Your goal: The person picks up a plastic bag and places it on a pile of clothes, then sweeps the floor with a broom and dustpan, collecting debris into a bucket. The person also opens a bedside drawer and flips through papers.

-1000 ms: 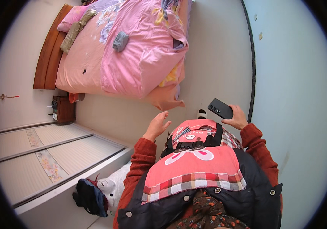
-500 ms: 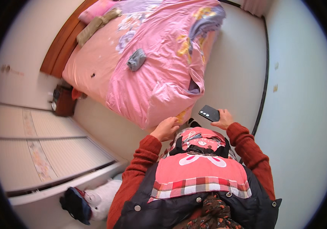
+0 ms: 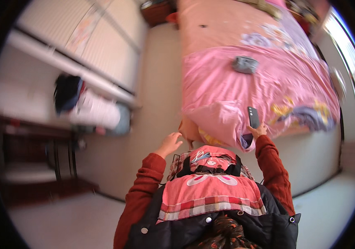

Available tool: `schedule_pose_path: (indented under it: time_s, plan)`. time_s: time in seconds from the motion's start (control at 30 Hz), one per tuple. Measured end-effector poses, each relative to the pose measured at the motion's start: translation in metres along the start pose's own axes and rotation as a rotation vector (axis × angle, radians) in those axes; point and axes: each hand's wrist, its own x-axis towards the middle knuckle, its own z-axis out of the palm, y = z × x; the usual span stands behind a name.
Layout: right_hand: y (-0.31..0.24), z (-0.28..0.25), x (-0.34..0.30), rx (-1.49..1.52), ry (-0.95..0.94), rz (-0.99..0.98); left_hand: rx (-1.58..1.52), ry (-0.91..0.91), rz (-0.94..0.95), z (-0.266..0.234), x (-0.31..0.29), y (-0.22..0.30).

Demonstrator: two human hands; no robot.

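Black rectangular phone [image 3: 253, 117] gripped in your right hand [image 3: 259, 130]

Your step seems to be holding it near the rumpled pink fabric bedcover [image 3: 264, 85]; your left hand [image 3: 169, 144] is empty, fingers parted. Moving on likely calls for steady gripping.

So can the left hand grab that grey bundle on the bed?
Probably not from here: the left hand is empty, but it is near the closest corner of the bed, and a stretch of pink cover lies between it and the grey bundle.
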Motion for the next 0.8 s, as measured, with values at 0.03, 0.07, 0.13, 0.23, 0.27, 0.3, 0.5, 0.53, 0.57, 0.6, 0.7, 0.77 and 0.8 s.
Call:
schedule_pose_path:
  time_s: [0.03,0.07,0.13,0.23,0.27,0.3,0.5,0.53,0.57,0.6,0.7,0.77,0.8]
  plan:
    - [-0.001,0.002,0.013,-0.045,-0.022,-0.063,-0.074,0.074,-0.072,0.009,-0.029,0.002]
    - [0.001,0.007,0.025,-0.086,-0.084,-0.183,-0.132,0.129,-0.173,0.019,-0.059,0.004]
    - [-0.004,0.026,0.04,-0.181,-0.167,-0.388,-0.273,0.248,-0.33,0.037,-0.112,0.011]
    - [-0.028,0.087,0.037,-0.178,-0.167,-0.741,-0.228,0.42,-0.533,0.047,-0.194,0.008]
    - [-0.025,0.097,0.033,-0.203,-0.284,-0.765,-0.267,0.452,-0.543,0.059,-0.22,0.013]
    - [-0.018,0.104,0.028,-0.211,-0.426,-0.813,-0.262,0.463,-0.572,0.076,-0.246,0.023]
    - [-0.012,0.164,-0.05,-0.664,-0.694,-0.957,-0.259,0.752,-0.697,0.129,-0.361,0.033]
    - [-0.019,0.176,-0.061,-0.642,-0.759,-1.025,-0.264,0.753,-0.762,0.134,-0.377,0.029]
    - [-0.026,0.187,-0.07,-0.638,-0.808,-1.056,-0.286,0.761,-0.802,0.141,-0.391,0.027]
    - [-0.04,0.201,-0.077,-0.647,-0.868,-1.04,-0.302,0.767,-0.835,0.145,-0.404,0.022]
    - [-0.072,0.254,-0.106,-0.621,-0.982,-0.991,-0.291,0.832,-0.899,0.153,-0.447,-0.003]
    - [-0.094,0.316,-0.142,-0.592,-0.958,-0.911,-0.308,0.906,-0.942,0.144,-0.497,-0.043]
    - [-0.118,0.351,-0.166,-0.536,-1.1,-0.875,-0.306,0.949,-0.947,0.128,-0.526,-0.068]
